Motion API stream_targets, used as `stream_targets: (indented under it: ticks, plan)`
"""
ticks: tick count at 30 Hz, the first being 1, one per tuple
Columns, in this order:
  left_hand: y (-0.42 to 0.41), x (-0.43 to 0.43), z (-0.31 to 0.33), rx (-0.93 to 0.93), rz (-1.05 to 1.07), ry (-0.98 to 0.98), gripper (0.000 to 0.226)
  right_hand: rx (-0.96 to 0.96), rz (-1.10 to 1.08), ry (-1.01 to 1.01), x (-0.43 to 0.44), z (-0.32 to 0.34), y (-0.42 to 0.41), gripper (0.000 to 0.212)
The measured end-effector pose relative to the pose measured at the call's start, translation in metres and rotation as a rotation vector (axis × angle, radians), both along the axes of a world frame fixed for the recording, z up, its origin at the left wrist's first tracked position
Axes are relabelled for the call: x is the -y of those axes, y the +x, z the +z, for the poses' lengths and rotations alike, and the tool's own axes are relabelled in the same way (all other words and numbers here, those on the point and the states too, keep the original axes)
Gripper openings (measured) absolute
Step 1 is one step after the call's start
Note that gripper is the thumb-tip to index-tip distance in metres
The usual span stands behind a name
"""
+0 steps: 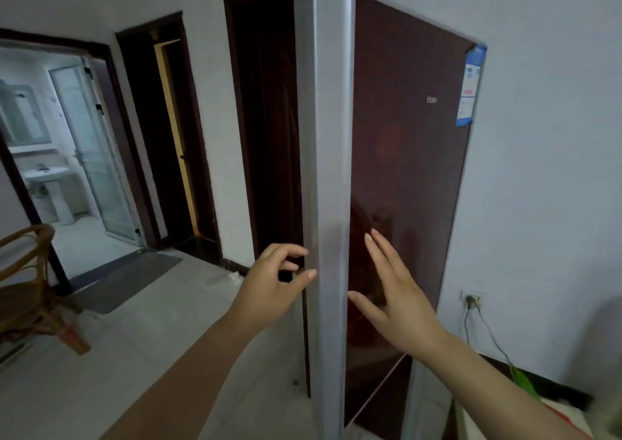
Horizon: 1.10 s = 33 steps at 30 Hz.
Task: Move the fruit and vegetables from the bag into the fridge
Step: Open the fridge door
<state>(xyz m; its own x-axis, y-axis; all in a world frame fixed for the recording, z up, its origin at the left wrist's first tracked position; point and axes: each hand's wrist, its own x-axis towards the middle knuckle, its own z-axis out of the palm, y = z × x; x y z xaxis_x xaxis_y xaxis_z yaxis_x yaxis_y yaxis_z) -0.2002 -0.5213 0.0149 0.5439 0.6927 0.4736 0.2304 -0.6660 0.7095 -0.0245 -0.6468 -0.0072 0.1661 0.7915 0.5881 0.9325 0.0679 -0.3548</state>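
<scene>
a: what's the room like?
b: white walls, pale tiled floor, dark-framed doorways across the back. at 9 o'clock one of them opens onto a bright bathroom with a pedestal sink (47,174). a grey mat (124,278) lies on the floor in front of it, and a rattan chair (30,288) sits at 8 o'clock.
a: and the fridge?
b: the fridge (407,170) stands tall at the centre, running from 12 down to 6 o'clock. its dark red glossy front faces 3 o'clock and carries a blue and white sticker (471,86) at the top corner. a silver edge (323,136) runs down its near side. i cannot tell whether the door is open.
a: the hands?
b: the left grip (272,284) is at 7 o'clock of the fridge. its fingers curl round the left rim of the silver edge, with the thumb tip on the metal. the right grip (397,301) is spread flat, fingers straight and apart, against the red front just right of that edge.
a: any bag?
b: at 5 o'clock there's a blurred white and red shape with a green bit (525,384). it's too blurred to say what it is. a wall socket (473,298) sits above it.
</scene>
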Motion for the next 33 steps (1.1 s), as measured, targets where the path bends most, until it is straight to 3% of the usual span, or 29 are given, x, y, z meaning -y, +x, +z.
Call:
stream_targets:
  ticks: [5,12,21,28,33]
  plan:
    - [0.007,0.031,0.007,0.079,-0.045,-0.117,0.063,-0.063,-0.030,-0.018,0.037,0.003,-0.003,0.083]
    - [0.054,0.078,-0.005,0.027,-0.268,-0.234,0.068,-0.079,-0.103,-0.059,0.086,-0.005,0.010,0.086]
    - [0.087,0.122,-0.015,0.099,-0.187,-0.295,0.080,-0.136,-0.069,-0.089,0.135,-0.006,0.042,0.085]
    - [0.077,0.171,-0.024,0.023,-0.044,-0.239,0.044,-0.128,-0.003,-0.182,0.185,-0.019,0.069,0.077]
    - [0.074,0.214,-0.048,-0.019,0.050,-0.314,0.016,-0.158,0.016,-0.266,0.244,-0.027,0.105,0.067]
